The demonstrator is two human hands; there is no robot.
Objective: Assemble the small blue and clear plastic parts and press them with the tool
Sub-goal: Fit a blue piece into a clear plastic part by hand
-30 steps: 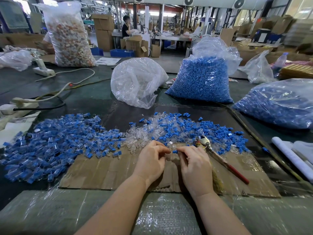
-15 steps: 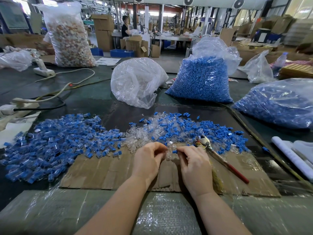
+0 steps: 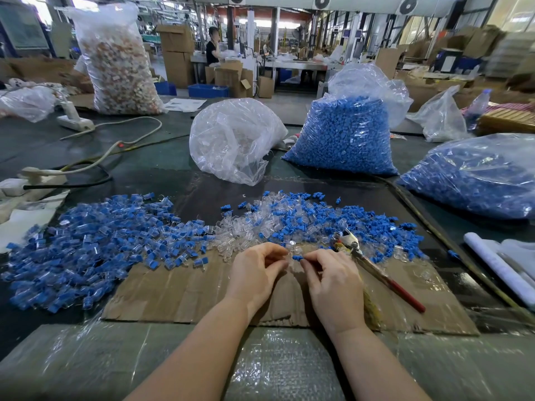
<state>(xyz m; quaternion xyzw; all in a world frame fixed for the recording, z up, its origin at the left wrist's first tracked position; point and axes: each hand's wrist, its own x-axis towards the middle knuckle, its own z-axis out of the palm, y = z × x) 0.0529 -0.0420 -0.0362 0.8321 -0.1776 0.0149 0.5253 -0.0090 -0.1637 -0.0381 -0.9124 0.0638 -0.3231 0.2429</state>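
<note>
My left hand (image 3: 256,273) pinches a small clear plastic part (image 3: 293,250) over the cardboard sheet (image 3: 179,290). My right hand (image 3: 333,280) pinches a small blue part (image 3: 297,258) right beside it, the two almost touching. Behind my hands lies a mixed heap of loose clear and blue parts (image 3: 289,221). To the left spreads a wide pile of joined blue-and-clear pieces (image 3: 95,244). The pressing tool (image 3: 373,267), pliers with red handles, lies on the cardboard just right of my right hand, and no hand touches it.
Behind the piles stand a clear bag (image 3: 231,140), a full bag of blue parts (image 3: 344,137) and another blue bag (image 3: 474,175) at right. Cables and a power strip (image 3: 73,121) lie far left. A white roll (image 3: 498,267) sits at the right edge.
My fingertips have drawn slightly apart, and the blue part now shows at my right fingertips next to the clear part. The tool and piles have not moved.
</note>
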